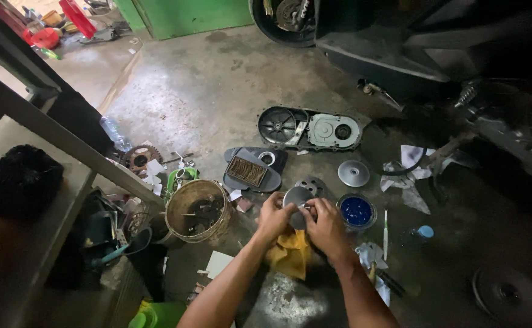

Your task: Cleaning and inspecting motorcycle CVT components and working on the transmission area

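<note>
From the head camera, your left hand [275, 217] and right hand [325, 226] both pinch a round metal disc [296, 198] at centre, fingers curled on its rim, above a yellow rag [290, 254]. A blue bowl [357, 211] sits at three o'clock, a woven basket [198, 211] at nine.

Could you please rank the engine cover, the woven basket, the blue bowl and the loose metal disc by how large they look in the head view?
1. Engine cover
2. Woven basket
3. Blue bowl
4. Metal disc, close to the bowl, so unsure.

Clear plastic bottle [115, 133] lies on floor by frame; no labels/signs/screens visible.
</note>
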